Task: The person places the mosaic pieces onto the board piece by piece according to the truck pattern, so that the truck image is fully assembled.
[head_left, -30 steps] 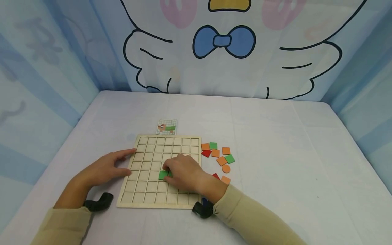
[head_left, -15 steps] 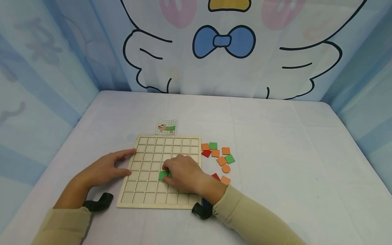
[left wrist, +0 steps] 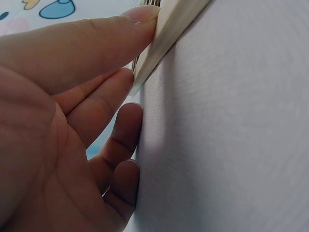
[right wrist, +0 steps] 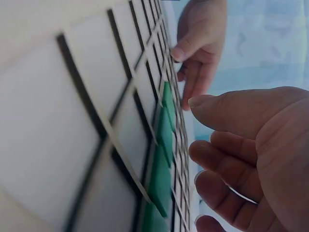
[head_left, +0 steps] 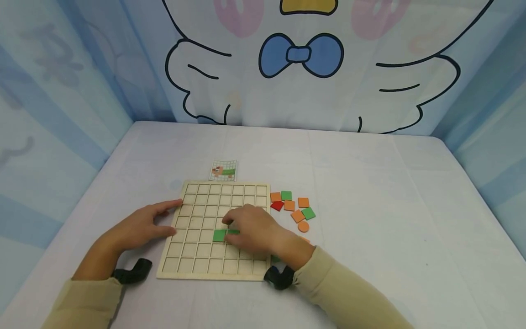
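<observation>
A wooden grid board [head_left: 177, 265] lies on the white table. Two green square tiles [head_left: 219, 236] show side by side in its cells in the head view; the right wrist view shows a row of green tiles [right wrist: 161, 164] running along the grid. Just above this row is my right hand [head_left: 256, 232], fingers loosely bent, with nothing between thumb and fingers in the right wrist view. My left hand [head_left: 137, 227] rests at the board's left side, thumb and forefinger touching the edge. In the left wrist view, the thumb presses the board's side [left wrist: 161, 46].
A small pattern card [head_left: 223, 171] lies behind the board. Right of the board are scattered loose tiles: several orange squares [head_left: 303, 202], a red piece [head_left: 277, 206], green squares [head_left: 308, 213] and an orange disc [head_left: 303, 226]. My right forearm covers part of that area.
My right hand has drawn back slightly to the right, its fingertips coming away from the green tiles, and more of the second tile shows. The left hand stays put.
</observation>
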{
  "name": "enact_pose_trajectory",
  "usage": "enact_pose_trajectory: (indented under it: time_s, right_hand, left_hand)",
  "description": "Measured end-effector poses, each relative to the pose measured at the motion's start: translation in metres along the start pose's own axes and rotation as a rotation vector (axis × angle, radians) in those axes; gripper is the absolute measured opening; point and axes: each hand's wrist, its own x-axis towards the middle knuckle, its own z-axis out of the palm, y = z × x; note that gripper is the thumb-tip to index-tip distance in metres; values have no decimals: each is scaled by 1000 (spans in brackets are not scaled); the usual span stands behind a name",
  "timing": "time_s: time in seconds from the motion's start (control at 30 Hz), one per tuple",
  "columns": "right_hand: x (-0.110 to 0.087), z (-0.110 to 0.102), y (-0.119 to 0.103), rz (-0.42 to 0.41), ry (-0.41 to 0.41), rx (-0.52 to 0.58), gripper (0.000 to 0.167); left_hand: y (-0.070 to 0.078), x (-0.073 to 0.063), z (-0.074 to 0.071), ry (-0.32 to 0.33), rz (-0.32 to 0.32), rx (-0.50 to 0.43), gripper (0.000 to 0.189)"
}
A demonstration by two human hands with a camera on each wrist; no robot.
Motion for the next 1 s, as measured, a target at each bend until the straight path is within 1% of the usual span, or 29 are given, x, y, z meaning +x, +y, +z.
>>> enact_pose_trajectory:
  time_s: [0.2, 0.3, 0.37, 0.5, 0.6, 0.8, 1.0]
  right_hand:
    - [-10, -20, 12, 44, 38, 129, 34]
    - [-15, -29, 18, 71, 63, 167, 35]
    - [-18, -34, 23, 79, 85, 166, 36]
    - [-25, -42, 32, 64, 132, 126, 36]
    - [-31, -48, 37, 71, 153, 122, 35]
    - [-42, -53, 51, 127, 178, 96, 33]
    - [-54, -58, 66, 212, 203, 151, 30]
  left_hand:
    - [0, 0, -1, 12, -5, -4, 77]
    - [0, -1, -1, 12, -3, 2, 77]
    - [1, -1, -1, 10, -1, 6, 77]
    - [2, -1, 0, 4, -2, 12, 78]
    - [3, -1, 0, 7, -12, 12, 78]
    - [2, -1, 0, 11, -22, 10, 76]
    - [0, 0, 0, 5, -8, 22, 78]
